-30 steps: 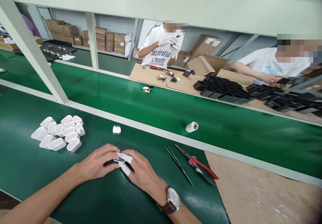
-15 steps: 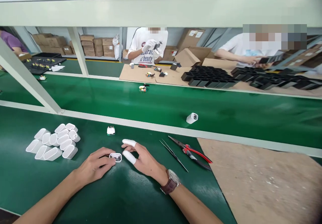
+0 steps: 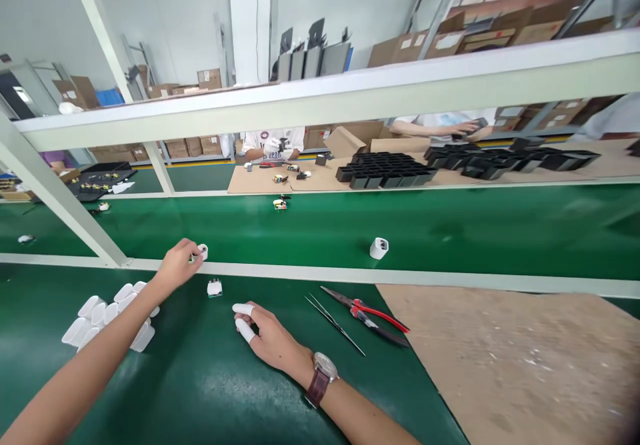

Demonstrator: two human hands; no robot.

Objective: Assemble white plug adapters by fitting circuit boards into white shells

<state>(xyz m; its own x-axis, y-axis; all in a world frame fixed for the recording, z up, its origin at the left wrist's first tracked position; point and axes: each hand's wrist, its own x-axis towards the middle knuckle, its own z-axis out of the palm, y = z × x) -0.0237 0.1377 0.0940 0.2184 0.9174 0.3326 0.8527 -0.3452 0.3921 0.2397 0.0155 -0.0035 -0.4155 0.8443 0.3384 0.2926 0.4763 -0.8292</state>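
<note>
My left hand point(image 3: 177, 266) reaches out over the near edge of the green belt point(image 3: 310, 232), its fingers closed on a small white plastic housing point(image 3: 203, 252). The housing's open end shows dark parts inside. Above the green table, my right hand point(image 3: 273, 340) holds nothing, with white finger cots on its thumb and index finger and a gap between them. A small circuit board with a white top point(image 3: 215, 288) lies between the two hands. Partly behind my left forearm, several white housings point(image 3: 91, 308) stand grouped on the table.
Right of my right hand lie tweezers point(image 3: 336, 325) and red-and-black pliers point(image 3: 370, 315), beside a brown board point(image 3: 500, 352). Another white housing point(image 3: 379, 248) stands on the belt. A pale metal rail point(image 3: 300, 273) borders it. Across the belt, co-workers handle parts near black cases point(image 3: 385, 168).
My left hand has carried the white housing forward and left, from the table to the belt. My right hand stays near its place. The view has tilted up.
</note>
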